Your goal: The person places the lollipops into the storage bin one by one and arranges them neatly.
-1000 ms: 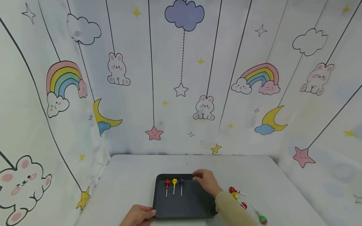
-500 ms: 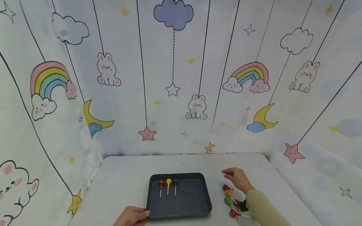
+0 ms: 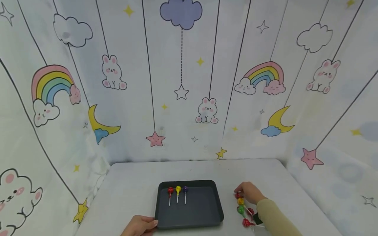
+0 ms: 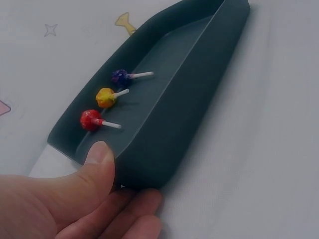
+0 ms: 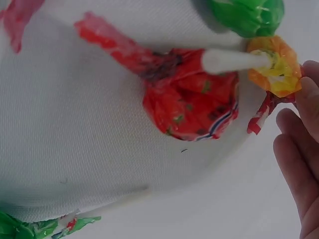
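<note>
My left hand holds the dark grey tray by its near left corner. In the left wrist view the thumb lies at the rim with the other fingers lower on the outside. Inside the tray stand a red lollipop, a yellow one and a purple one, in a row with sticks toward me. My right hand is down at a red lollipop right of the tray. Its fingertips reach that lollipop, partly hiding it; whether they pinch it is unclear.
Below the right hand lie a yellow lollipop, a green lollipop and more red lollipops, close together on the white table. A dark wrist strap sits at the right sleeve. The patterned wall borders the table's back.
My right hand has moved from the tray's far right rim over to the loose lollipops, then down to the far red one. My left hand keeps its hold on the tray corner.
</note>
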Demonstrator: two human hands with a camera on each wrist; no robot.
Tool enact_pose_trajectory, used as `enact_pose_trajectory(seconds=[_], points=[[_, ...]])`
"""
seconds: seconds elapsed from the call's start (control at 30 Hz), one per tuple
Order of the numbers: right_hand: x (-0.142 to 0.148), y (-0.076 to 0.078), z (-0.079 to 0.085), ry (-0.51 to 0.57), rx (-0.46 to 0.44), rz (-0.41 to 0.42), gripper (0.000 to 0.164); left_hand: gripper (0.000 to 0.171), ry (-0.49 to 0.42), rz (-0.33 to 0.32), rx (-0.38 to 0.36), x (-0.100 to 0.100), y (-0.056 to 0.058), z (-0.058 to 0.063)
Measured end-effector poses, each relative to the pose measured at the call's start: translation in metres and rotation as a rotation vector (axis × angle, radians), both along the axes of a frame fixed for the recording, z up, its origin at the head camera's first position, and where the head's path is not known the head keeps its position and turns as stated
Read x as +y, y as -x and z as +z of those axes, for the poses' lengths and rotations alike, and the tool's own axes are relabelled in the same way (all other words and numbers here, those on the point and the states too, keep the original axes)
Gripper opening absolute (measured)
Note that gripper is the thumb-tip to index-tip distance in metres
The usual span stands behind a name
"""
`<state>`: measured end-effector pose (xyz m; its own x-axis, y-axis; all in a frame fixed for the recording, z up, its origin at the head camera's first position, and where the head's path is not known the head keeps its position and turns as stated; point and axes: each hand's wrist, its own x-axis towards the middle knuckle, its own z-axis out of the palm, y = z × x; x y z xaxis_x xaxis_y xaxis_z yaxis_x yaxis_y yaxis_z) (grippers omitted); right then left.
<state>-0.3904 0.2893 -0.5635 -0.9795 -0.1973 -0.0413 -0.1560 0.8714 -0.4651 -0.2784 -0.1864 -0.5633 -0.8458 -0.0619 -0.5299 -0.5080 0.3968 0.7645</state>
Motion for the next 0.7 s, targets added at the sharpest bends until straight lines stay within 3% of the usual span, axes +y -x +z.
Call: enact_pose_trajectory(seconds=[0.37, 0.7], points=[[-0.0021, 0.0013, 0.0026, -0.040, -0.031, 0.067, 0.023, 0.036, -0.041, 0.046, -0.031, -0.0011, 0.0050, -0.0003], [-0.0042, 0.0019, -0.0035, -0.041, -0.053, 0.025, 0.020, 0.032, -0.061, -0.005, 0.004, -0.0055, -0.0001, -0.0022]])
